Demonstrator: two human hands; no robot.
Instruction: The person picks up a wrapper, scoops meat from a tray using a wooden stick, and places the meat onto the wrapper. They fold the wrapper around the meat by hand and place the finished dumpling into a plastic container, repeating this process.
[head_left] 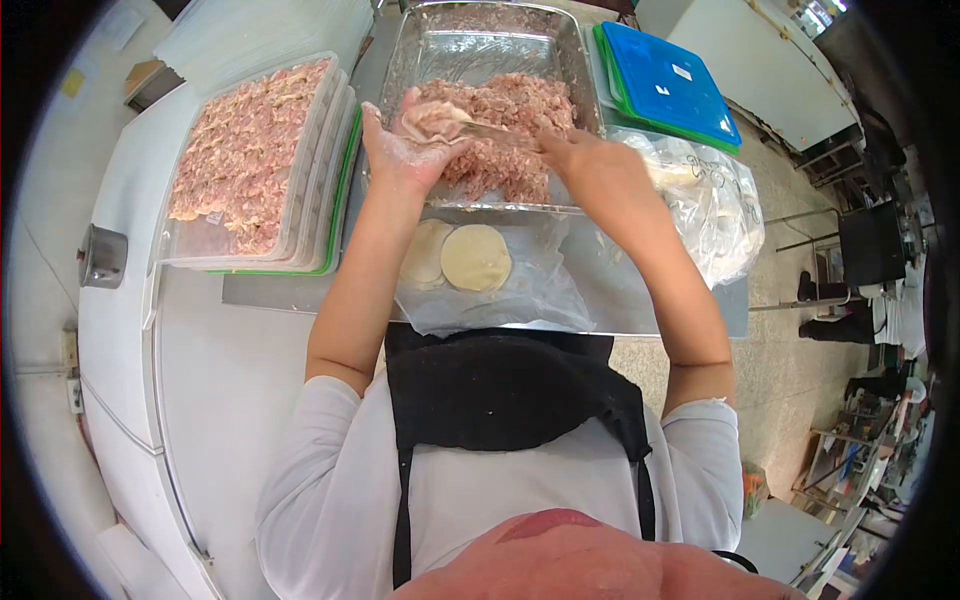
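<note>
My left hand (408, 160), floury at the palm, cups a dumpling wrapper (437, 122) with some meat filling in it. In my right hand (592, 168) is a narrow metal spatula (500, 134), its tip at the filled wrapper. Both hands are over the near part of a metal tray (475, 14) that holds a heap of ground meat (505, 98). Closer to my body, round dough wrappers (477, 258) lie on a clear plastic sheet (545, 290); one pile partly covers another.
Stacked clear trays (335, 170) at the left hold rows of meat-filled dumplings (245, 145). Blue and green lids (670, 85) lie at the back right, with a plastic bag (715, 205) of pale wrappers before them. A metal cup (102, 256) stands far left. Another person (890, 315) is partly visible far right.
</note>
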